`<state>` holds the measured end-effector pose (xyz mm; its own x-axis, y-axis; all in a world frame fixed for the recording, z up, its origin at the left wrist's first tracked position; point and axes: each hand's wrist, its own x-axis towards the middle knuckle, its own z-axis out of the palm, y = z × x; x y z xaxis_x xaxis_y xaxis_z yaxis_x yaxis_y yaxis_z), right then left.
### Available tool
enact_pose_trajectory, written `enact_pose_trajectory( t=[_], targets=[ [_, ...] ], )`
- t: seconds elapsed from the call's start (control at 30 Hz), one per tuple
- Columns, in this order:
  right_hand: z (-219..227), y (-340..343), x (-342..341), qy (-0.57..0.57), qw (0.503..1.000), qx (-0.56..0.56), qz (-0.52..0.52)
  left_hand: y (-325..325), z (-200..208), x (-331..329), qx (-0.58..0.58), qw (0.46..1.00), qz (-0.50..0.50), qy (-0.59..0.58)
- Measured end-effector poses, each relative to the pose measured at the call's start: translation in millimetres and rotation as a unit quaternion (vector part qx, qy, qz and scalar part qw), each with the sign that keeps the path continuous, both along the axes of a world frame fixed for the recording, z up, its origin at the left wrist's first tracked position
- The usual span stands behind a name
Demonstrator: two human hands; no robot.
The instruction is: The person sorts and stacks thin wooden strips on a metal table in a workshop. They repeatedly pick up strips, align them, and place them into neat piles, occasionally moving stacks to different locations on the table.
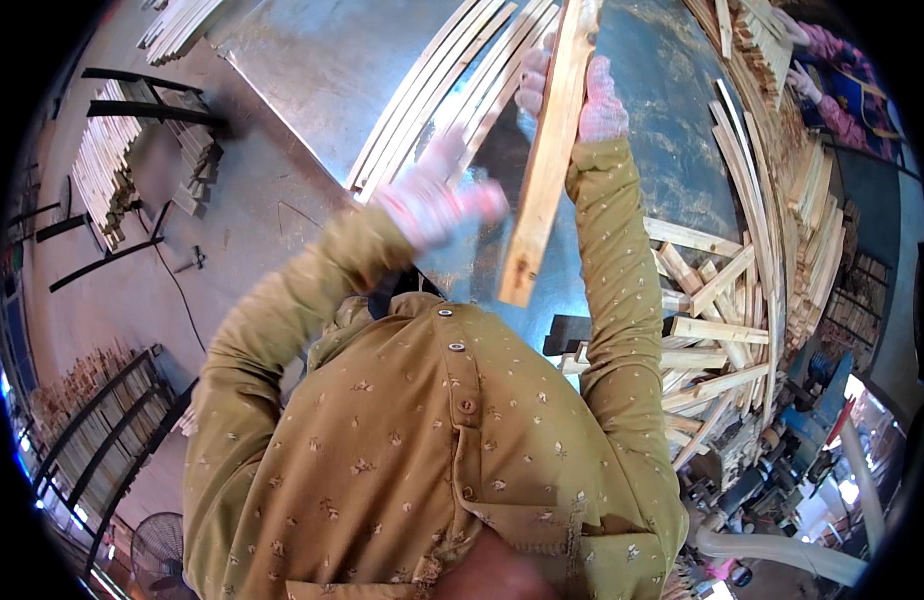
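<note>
My right hand [599, 100], in a pale knitted glove, is closed around a long wooden strip [548, 170]. That strip slants across the space in front of my chest, its knotted near end lowest and its far end beyond the upper edge of the view. My left hand [440, 203], also gloved, is smeared by motion but shows thumb and fingers apart with nothing in them. It hovers near the close ends of several pale wooden strips [422, 95] that lie side by side on the metal-topped table [302, 60].
A heap of crossed wood offcuts [717, 300] lies to the right, beside long strips and stacked wood [817, 215]. Black racks hold wood bundles [107, 170] at the left. A fan [158, 545] stands at the lower left. Another person's gloved hand [804, 84] is at the far right.
</note>
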<state>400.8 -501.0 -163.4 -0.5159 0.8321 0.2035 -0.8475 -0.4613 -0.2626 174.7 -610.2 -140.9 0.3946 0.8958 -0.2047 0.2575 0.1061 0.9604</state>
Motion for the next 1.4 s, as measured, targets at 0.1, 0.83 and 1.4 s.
enact_pose_trajectory(
  t=[0.1, 0.83, 1.4],
  targets=[
    [48.0, -31.4, -13.5, -0.377, 0.894, -0.061, -0.236, -54.4, -14.6, 52.2, -0.239, 0.960, -0.048, -0.139],
    [-33.8, 195.0, 166.5, -0.768, 0.481, 0.086, -0.413, 69.5, -47.0, -62.3, 0.108, 0.902, 0.186, 0.374],
    [-115.9, -45.2, -44.5, -0.710, 0.696, -0.052, -0.095, 52.3, -65.0, -60.9, 0.116, 0.955, 0.164, 0.218]
  ],
)
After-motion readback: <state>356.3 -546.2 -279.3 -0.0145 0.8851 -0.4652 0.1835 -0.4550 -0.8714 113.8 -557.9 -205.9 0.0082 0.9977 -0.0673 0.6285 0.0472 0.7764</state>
